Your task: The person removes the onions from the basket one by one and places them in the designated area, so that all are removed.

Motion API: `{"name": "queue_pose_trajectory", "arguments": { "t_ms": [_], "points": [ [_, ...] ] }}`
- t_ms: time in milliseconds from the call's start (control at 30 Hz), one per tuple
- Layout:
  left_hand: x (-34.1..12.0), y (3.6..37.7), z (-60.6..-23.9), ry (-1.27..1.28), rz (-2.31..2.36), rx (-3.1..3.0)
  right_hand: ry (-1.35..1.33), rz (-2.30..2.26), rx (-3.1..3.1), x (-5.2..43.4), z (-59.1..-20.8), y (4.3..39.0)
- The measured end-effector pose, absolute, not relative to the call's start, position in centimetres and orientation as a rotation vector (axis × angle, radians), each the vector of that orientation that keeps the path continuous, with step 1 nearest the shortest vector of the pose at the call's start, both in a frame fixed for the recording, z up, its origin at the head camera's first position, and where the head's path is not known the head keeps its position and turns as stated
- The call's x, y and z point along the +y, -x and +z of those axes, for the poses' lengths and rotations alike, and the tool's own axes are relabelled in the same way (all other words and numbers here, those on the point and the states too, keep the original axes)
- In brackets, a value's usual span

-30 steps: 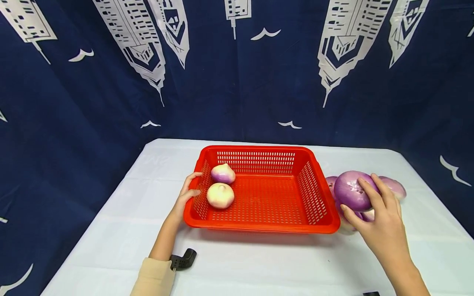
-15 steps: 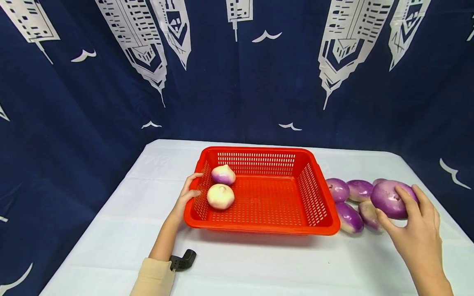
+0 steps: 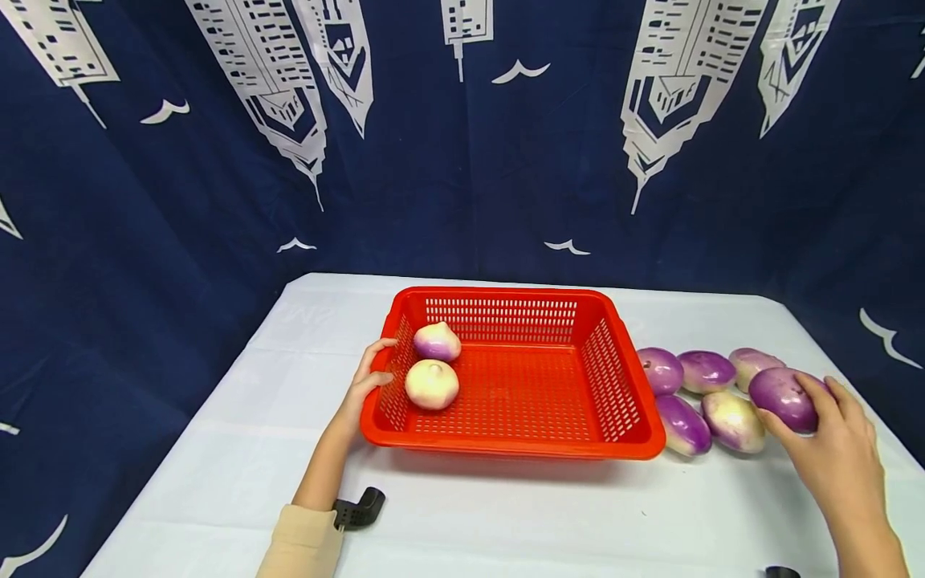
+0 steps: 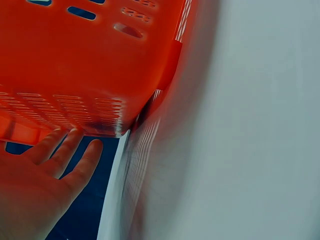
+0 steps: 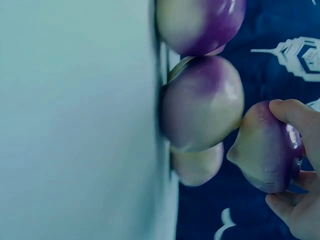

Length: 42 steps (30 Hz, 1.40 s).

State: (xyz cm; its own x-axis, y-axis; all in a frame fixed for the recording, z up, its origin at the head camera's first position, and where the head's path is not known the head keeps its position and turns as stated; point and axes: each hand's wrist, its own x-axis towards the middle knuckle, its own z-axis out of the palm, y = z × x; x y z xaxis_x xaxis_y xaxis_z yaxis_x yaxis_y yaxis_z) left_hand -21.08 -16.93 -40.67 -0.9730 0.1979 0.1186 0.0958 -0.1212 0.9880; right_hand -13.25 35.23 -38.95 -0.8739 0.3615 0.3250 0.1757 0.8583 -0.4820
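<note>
A red slotted basket [image 3: 621, 377] stands mid-table with two pale purple-topped turnips [image 3: 431, 384] [image 3: 437, 341] at its left end. My left hand [image 3: 377, 361] rests with straight fingers against the basket's left wall; in the left wrist view the fingers [image 4: 70, 145] touch the wall under the rim [image 4: 170, 65]. At the far right, my right hand [image 3: 798, 405] grips a purple turnip [image 3: 776, 393], low beside the others. In the right wrist view the thumb [image 5: 290, 112] curls over this turnip [image 5: 260, 145]. I cannot tell whether it touches the table.
Several purple turnips [image 3: 660, 370] [image 3: 733, 420] lie in a cluster on the white tablecloth [image 3: 506, 514], just right of the basket. A small black part [image 3: 359, 510] sits by my left sleeve. A dark blue patterned curtain [image 3: 462, 160] hangs behind the table.
My right hand has carried the purple turnip from beside the basket's right rim rightwards and down to the far end of the cluster. The left hand and basket have stayed put.
</note>
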Motion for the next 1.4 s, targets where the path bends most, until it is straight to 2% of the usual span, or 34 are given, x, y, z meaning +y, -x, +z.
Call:
{"name": "queue_pose_trajectory", "arguments": {
  "t_ms": [333, 900, 1400],
  "points": [
    [-17.0, 21.2, -40.4, -0.339, 2.27, 2.034, 0.497, 0.721, -2.625, 37.1, -39.9, 13.6],
    [-17.1, 21.2, -40.6, -0.337, 2.265, 2.04, 0.398, 0.794, -2.699, 39.3, -42.6, 13.9],
    [-17.0, 21.1, -40.6, -0.344, 2.278, 2.025, 0.408, 0.749, -2.722, 38.8, -42.1, 13.9]
  ]
}}
